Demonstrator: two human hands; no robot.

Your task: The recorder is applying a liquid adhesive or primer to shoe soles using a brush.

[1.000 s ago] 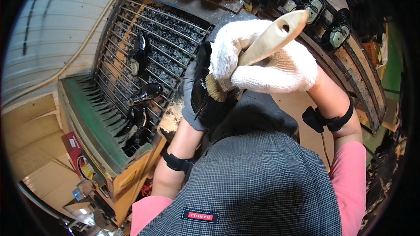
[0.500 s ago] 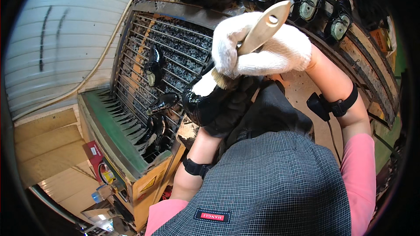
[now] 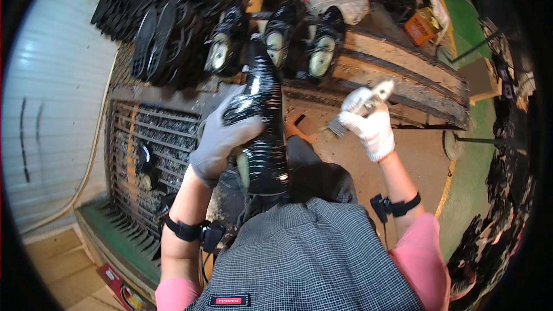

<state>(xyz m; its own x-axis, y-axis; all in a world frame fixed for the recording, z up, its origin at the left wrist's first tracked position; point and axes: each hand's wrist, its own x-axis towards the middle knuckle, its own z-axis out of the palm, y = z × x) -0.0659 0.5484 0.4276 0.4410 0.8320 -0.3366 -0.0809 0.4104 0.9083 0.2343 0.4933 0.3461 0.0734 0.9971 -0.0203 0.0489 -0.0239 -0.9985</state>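
Observation:
My left hand (image 3: pixel 224 138), in a grey glove, grips a glossy black shoe (image 3: pixel 268 138) round its side. The shoe is held lengthwise in front of me, with streaked highlights along it and a pale green last (image 3: pixel 243 170) partly showing at its opening. Off to the right, my right hand (image 3: pixel 371 129), in a white knit glove, closes round a paintbrush (image 3: pixel 335 128) with a pale wooden handle. Its bristles point left, apart from the shoe. Beyond, three black lace-up shoes on pale lasts stand in a row, the rightmost (image 3: pixel 324 49) beside a wooden rack.
To the left, a metal grate (image 3: pixel 167 129) over dark bits holds another black shoe (image 3: pixel 144 158). Black soles (image 3: pixel 155 37) are piled at the far left. A wooden rack (image 3: pixel 403 72) runs to the right, near an orange tin (image 3: pixel 422 26). A corrugated white wall (image 3: pixel 52 121) bounds the left.
My right hand has carried the brush away from the shoe, to the right. The shoe has been turned and raised in my left hand. My view has shifted, showing more of the sole piles.

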